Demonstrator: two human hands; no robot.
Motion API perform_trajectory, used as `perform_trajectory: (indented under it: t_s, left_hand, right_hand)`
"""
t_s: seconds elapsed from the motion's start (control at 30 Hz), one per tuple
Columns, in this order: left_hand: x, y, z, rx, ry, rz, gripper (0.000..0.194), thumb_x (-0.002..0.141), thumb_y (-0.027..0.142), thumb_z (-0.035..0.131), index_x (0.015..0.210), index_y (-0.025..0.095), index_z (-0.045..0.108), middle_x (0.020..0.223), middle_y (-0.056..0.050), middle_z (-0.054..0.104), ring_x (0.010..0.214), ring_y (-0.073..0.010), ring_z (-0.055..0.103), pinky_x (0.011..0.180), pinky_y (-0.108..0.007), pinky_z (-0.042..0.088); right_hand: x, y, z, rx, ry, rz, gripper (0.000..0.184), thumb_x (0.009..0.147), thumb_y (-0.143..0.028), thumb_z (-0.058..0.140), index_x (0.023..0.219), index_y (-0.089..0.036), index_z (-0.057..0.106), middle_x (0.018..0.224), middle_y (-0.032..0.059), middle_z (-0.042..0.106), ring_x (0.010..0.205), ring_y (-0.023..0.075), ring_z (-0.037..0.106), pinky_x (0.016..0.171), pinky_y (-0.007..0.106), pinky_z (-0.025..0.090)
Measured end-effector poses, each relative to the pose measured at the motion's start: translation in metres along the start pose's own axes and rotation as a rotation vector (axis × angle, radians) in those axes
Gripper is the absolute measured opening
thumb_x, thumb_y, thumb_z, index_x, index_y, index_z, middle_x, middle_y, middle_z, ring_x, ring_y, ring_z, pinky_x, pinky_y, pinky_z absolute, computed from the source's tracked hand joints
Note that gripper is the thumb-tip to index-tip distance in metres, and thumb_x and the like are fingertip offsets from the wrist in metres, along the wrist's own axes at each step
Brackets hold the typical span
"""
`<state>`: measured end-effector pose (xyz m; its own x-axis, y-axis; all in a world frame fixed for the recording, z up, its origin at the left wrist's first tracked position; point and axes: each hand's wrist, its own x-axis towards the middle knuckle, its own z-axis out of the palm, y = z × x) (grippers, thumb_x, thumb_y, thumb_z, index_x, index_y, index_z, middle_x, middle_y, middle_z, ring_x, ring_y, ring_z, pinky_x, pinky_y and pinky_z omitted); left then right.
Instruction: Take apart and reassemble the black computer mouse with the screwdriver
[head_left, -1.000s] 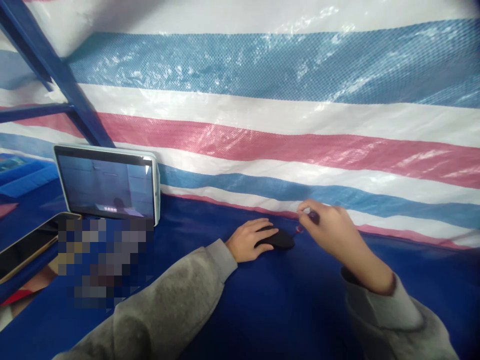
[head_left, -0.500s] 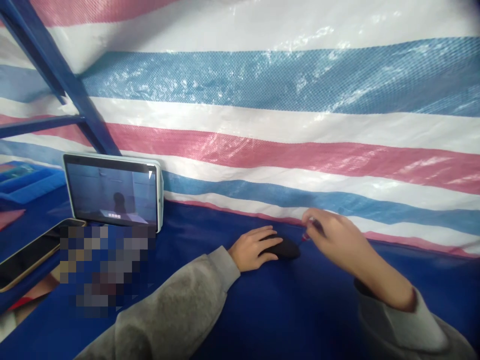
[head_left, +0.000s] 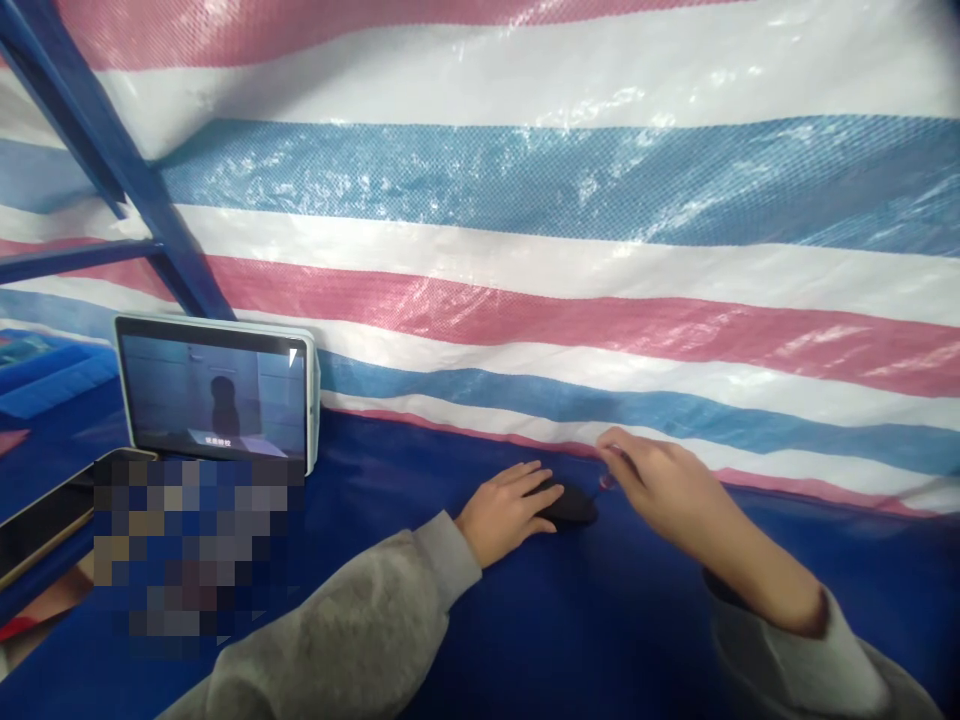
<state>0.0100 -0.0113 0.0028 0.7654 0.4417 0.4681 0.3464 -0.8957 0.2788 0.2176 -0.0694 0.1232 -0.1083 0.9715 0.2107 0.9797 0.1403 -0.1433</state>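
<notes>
A black computer mouse (head_left: 571, 503) lies on the blue tabletop. My left hand (head_left: 506, 508) grips its left end, with the fingers spread across the top and the thumb along the near side. Just right of the mouse, my right hand (head_left: 660, 480) is closed around a slim tool with a reddish end, seemingly a screwdriver (head_left: 606, 482). Its thin tip points down toward the mouse's right end; whether it touches cannot be made out. Most of the handle is hidden inside my fingers.
A tablet (head_left: 217, 390) playing a video stands at the left, with a phone (head_left: 67, 510) lying in front. A blurred-out patch covers things beside the phone. Blue trays (head_left: 60, 375) sit at the far left. Striped plastic sheeting (head_left: 525, 190) and a blue metal frame (head_left: 97, 130) rise behind.
The view has tilted slightly, so the scene sits a little lower and further left. My left hand stays on the mouse; my right hand keeps its hold with a slight turn.
</notes>
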Motion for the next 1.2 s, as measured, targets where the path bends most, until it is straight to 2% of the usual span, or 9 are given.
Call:
perform_trajectory:
  t_s: [0.13,0.23,0.33,0.53,0.73,0.93,1.13,1.2]
  left_hand:
    - [0.0,0.01,0.0,-0.001,-0.015,-0.007,0.045,0.092,0.042,0.058,0.132,0.02,0.054,0.136,-0.008,0.056,0.132,-0.0228,0.047,0.115,-0.04,0.037]
    - [-0.001,0.01,0.001,-0.006,-0.003,-0.004,0.046,0.094,0.043,0.055,0.133,0.02,0.052,0.138,-0.007,0.054,0.134,-0.0221,0.045,0.115,-0.039,0.037]
    - [-0.002,0.007,0.002,-0.022,-0.001,0.002,0.046,0.095,0.044,0.051,0.134,0.02,0.051,0.139,-0.007,0.053,0.135,-0.0216,0.044,0.115,-0.039,0.037]
    - [-0.003,0.005,0.002,-0.06,0.013,-0.011,0.045,0.096,0.047,0.048,0.133,0.02,0.053,0.138,-0.006,0.054,0.133,-0.0222,0.045,0.113,-0.039,0.038]
    - [-0.002,0.004,0.002,-0.063,0.005,-0.038,0.045,0.096,0.047,0.049,0.134,0.022,0.052,0.137,-0.007,0.054,0.129,-0.0231,0.049,0.11,-0.041,0.041]
    - [-0.002,0.001,-0.001,-0.1,-0.003,-0.062,0.043,0.095,0.047,0.05,0.132,0.025,0.053,0.137,-0.005,0.055,0.127,-0.0233,0.05,0.109,-0.041,0.041]
    - [-0.002,-0.003,-0.001,-0.112,-0.026,-0.05,0.044,0.096,0.047,0.049,0.135,0.027,0.051,0.137,-0.006,0.054,0.127,-0.0228,0.05,0.109,-0.04,0.041]
    - [-0.002,-0.003,0.0,-0.105,-0.02,-0.045,0.044,0.096,0.047,0.049,0.134,0.026,0.052,0.137,-0.006,0.054,0.127,-0.0226,0.05,0.109,-0.04,0.041]
  right_hand:
    - [-0.008,0.002,0.001,-0.073,0.045,0.072,0.034,0.096,-0.044,0.034,0.086,-0.023,0.059,0.063,0.003,0.067,0.061,0.0224,0.065,0.055,0.03,0.036]
    - [-0.013,0.001,-0.002,-0.054,0.064,0.078,0.03,0.096,-0.037,0.033,0.085,-0.024,0.058,0.066,0.0023,0.068,0.061,0.0209,0.065,0.054,0.029,0.036]
    - [-0.014,-0.001,-0.003,0.002,0.065,0.03,0.023,0.092,-0.027,0.036,0.094,-0.024,0.058,0.078,0.0015,0.071,0.066,0.019,0.066,0.057,0.028,0.038]
    - [-0.01,-0.004,0.0,-0.07,0.062,0.103,0.032,0.096,-0.04,0.033,0.09,-0.023,0.06,0.063,0.0028,0.067,0.059,0.0216,0.065,0.054,0.029,0.036]
    - [-0.01,-0.002,0.0,-0.019,0.097,0.028,0.026,0.092,-0.028,0.036,0.102,-0.023,0.06,0.075,0.0023,0.072,0.065,0.02,0.067,0.058,0.028,0.04]
    - [-0.008,0.001,0.003,-0.058,0.12,0.071,0.032,0.095,-0.045,0.038,0.092,-0.024,0.063,0.061,0.002,0.068,0.061,0.0218,0.067,0.055,0.028,0.039]
    - [-0.008,-0.003,0.002,0.002,0.119,0.046,0.028,0.093,-0.028,0.036,0.109,-0.022,0.058,0.078,0.0032,0.072,0.066,0.0204,0.067,0.058,0.028,0.041]
    - [-0.008,-0.002,0.002,0.017,0.115,0.03,0.027,0.093,-0.028,0.036,0.107,-0.022,0.059,0.077,0.0029,0.072,0.066,0.0199,0.067,0.06,0.029,0.041]
